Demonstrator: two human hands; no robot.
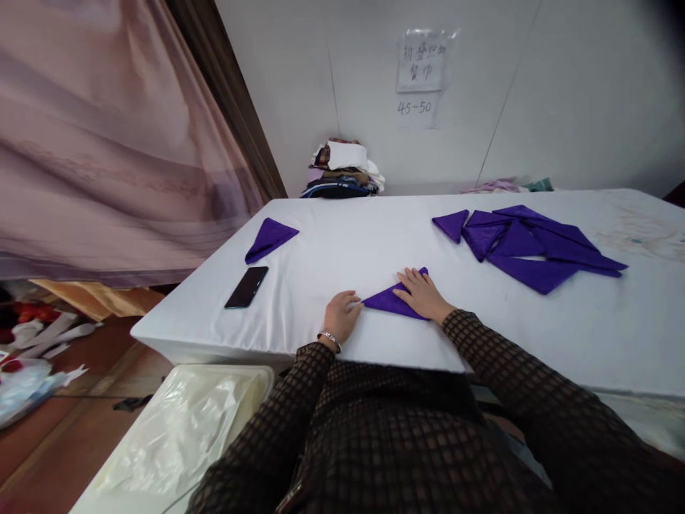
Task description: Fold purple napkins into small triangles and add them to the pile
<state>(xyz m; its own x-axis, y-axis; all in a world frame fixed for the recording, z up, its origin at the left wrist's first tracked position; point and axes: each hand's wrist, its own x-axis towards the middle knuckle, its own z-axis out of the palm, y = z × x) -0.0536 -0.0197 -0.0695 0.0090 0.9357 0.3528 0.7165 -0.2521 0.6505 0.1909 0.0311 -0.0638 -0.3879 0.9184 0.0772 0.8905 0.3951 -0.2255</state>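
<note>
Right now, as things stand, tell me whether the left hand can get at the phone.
Probably yes: the phone lies to the left of the left hand, with only white tablecloth showing between them. The hand would just have to leave the tip of the purple napkin.

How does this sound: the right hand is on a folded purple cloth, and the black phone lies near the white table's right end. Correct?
Not quite: the head view shows the black phone near the white table's left end. The right hand is on a folded purple cloth, as you say.
</note>
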